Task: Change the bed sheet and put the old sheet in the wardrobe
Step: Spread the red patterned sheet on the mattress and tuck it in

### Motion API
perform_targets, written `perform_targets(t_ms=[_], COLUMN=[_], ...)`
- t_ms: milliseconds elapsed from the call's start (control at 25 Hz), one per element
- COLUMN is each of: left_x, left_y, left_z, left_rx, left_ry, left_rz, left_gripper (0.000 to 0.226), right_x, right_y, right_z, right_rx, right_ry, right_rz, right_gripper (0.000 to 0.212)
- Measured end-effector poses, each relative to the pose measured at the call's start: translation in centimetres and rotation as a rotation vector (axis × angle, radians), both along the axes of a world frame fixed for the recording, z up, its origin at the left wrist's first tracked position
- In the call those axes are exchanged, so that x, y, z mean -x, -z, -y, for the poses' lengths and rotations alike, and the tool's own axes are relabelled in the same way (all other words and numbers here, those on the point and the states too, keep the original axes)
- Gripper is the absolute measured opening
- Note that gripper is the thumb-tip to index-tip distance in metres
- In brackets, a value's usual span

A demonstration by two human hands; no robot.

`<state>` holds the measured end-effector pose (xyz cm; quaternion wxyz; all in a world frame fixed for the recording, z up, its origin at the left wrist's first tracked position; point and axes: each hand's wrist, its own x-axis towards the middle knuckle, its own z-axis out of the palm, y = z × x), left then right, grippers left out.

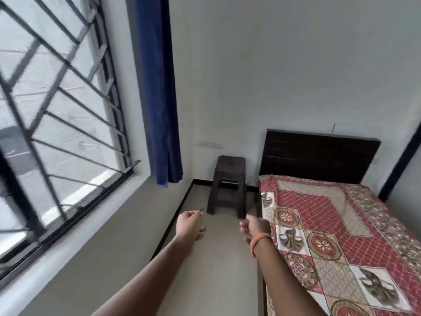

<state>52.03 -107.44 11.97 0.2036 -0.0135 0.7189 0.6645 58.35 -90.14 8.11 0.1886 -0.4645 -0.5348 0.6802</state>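
A red and beige patterned bed sheet (pixel 330 224) covers the bed on the right, hanging over its near side. A dark wooden headboard (pixel 319 156) stands against the far wall. Both my arms reach forward over the floor strip beside the bed. My left hand (pixel 190 224) hangs over the floor with fingers loosely curled and holds nothing. My right hand (pixel 256 226), with an orange band on the wrist, is just left of the sheet's edge, fingers apart and empty. No wardrobe is in view.
A dark plastic stool (pixel 229 185) stands on the floor at the bed's head corner. A barred window (pixel 57 133) and a blue curtain (pixel 159 99) fill the left wall. A narrow strip of beige floor (pixel 218 258) runs between wall and bed.
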Motion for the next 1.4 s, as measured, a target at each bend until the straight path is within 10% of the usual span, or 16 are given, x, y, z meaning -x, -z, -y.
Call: perform_targets(t_ms=[1040,1400], left_x=[51.8,65.4], left_y=[14.3,49.5], left_z=[-70.2,-93.9], left_rx=[0.297,0.577], left_ry=[0.531,0.663], left_rz=[0.383,0.495], left_gripper=[0.023,0.096], right_x=[47.3,62.3], right_y=[9.7,32.2], right_z=[-62.3,-82.1], right_rx=[0.041,-0.116], right_ry=[0.218,0.000], right_rz=[0.360,0.814], right_gripper=[0.017,0.024])
